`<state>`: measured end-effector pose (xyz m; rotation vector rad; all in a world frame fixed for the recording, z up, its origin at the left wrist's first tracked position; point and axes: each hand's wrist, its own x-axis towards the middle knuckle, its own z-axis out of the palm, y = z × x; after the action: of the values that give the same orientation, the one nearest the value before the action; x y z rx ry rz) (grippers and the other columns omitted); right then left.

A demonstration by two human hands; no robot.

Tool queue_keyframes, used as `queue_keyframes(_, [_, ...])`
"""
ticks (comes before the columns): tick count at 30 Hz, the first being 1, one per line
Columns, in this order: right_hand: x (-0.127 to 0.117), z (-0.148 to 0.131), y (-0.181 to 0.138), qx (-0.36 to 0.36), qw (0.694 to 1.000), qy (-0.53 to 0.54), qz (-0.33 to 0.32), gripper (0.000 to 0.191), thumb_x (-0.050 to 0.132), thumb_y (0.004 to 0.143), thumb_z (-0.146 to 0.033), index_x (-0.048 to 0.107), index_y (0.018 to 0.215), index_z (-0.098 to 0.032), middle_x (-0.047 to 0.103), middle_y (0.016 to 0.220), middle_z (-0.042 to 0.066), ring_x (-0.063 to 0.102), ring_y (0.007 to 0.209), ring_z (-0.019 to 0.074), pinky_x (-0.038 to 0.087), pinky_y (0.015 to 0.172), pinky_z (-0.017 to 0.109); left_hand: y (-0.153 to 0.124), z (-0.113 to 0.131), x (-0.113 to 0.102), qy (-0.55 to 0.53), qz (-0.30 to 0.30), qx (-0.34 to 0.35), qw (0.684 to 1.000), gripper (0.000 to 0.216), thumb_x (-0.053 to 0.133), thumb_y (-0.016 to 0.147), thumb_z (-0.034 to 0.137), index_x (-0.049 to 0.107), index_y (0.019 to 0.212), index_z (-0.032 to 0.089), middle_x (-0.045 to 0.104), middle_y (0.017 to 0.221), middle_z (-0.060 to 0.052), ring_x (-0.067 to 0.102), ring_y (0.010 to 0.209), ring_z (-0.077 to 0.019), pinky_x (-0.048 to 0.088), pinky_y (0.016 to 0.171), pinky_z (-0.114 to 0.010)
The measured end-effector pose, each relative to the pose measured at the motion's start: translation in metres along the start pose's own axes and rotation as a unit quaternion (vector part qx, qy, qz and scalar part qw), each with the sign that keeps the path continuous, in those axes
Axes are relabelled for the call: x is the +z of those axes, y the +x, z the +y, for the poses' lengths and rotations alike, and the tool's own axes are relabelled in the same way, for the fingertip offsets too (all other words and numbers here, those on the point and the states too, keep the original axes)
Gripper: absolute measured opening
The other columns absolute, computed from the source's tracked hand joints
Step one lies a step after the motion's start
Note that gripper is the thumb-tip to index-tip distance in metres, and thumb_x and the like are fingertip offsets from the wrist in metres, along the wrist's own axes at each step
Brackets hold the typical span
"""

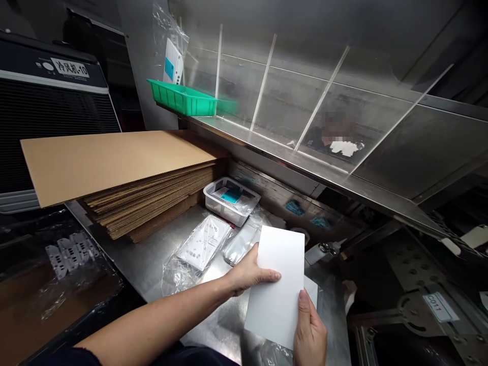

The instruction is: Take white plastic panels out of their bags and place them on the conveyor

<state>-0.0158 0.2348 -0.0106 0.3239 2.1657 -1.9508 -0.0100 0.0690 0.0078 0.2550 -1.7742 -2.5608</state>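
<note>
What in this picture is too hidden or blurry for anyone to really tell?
All in the head view:
- Far side of the white card: faces away, held by the left hand and right hand.
- Right hand's fingers: behind the card; wrist cut by the bottom edge.
- Green tray contents: hidden by its wall.
- Blurred patch at the back: unreadable.
- Clear tub contents: plastic glare, too small.

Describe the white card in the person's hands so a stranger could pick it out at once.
Find the stack of cardboard sheets on the left of the steel bench, then look right, past the clear plastic bags. There the left hand and the right hand hold the white card above the bench. Unlike the bagged pieces nearby, it is bare and blank.
</note>
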Motion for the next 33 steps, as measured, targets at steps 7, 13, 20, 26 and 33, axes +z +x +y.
queue_keyframes(7, [0.002, 0.007, 0.006, 0.091, 0.979, 0.180, -0.042, 0.069, 0.062, 0.066, -0.063, 0.056, 0.112, -0.012, 0.070, 0.086, 0.011, 0.065, 0.076, 0.0274, 0.052, 0.057, 0.030, -0.008, 0.015, 0.012, -0.072, -0.010, -0.044, 0.996, 0.048, 0.060, 0.079, 0.036, 0.036, 0.118, 0.021, 0.057, 0.113, -0.008, 0.061, 0.087, -0.0187, 0.048, 0.071, -0.029])
queue_keyframes(13, [-0.001, 0.022, 0.013, 0.045, 0.991, 0.121, -0.026, 0.069, 0.060, 0.067, -0.065, 0.057, 0.112, -0.013, 0.068, 0.090, 0.010, 0.064, 0.079, 0.0263, 0.052, 0.060, 0.029, -0.005, 0.005, 0.012, -0.043, -0.003, -0.016, 0.999, 0.059, 0.072, 0.068, 0.026, 0.038, 0.116, 0.021, 0.059, 0.110, -0.009, 0.058, 0.099, -0.0251, 0.048, 0.080, -0.036])
queue_keyframes(20, [-0.002, 0.023, 0.009, -0.004, 0.999, 0.015, 0.033, 0.067, 0.055, 0.068, -0.069, 0.060, 0.107, -0.016, 0.067, 0.097, 0.008, 0.062, 0.082, 0.0236, 0.051, 0.057, 0.025, -0.004, -0.004, 0.006, 0.011, -0.011, 0.017, 1.000, 0.083, 0.078, 0.061, 0.026, 0.027, 0.126, 0.022, 0.054, 0.119, -0.011, 0.052, 0.110, -0.0270, 0.046, 0.088, -0.041])
queue_keyframes(26, [-0.001, 0.028, 0.011, 0.079, 0.985, 0.151, -0.029, 0.072, 0.059, 0.068, -0.065, 0.052, 0.118, -0.014, 0.070, 0.083, 0.009, 0.065, 0.071, 0.0246, 0.051, 0.054, 0.028, -0.009, 0.005, 0.005, 0.006, -0.069, 0.014, 0.998, 0.106, 0.081, 0.055, 0.018, 0.013, 0.137, 0.027, 0.054, 0.121, -0.009, 0.052, 0.109, -0.0274, 0.044, 0.090, -0.042])
queue_keyframes(33, [0.001, 0.028, 0.016, 0.165, 0.957, 0.225, -0.086, 0.067, 0.055, 0.073, -0.064, 0.056, 0.114, -0.011, 0.069, 0.096, 0.011, 0.066, 0.082, 0.0253, 0.053, 0.060, 0.029, -0.023, 0.021, 0.014, -0.093, -0.116, -0.054, 0.987, 0.064, 0.052, 0.083, 0.047, 0.026, 0.138, 0.027, 0.052, 0.124, -0.011, 0.053, 0.109, -0.0270, 0.041, 0.091, -0.044])
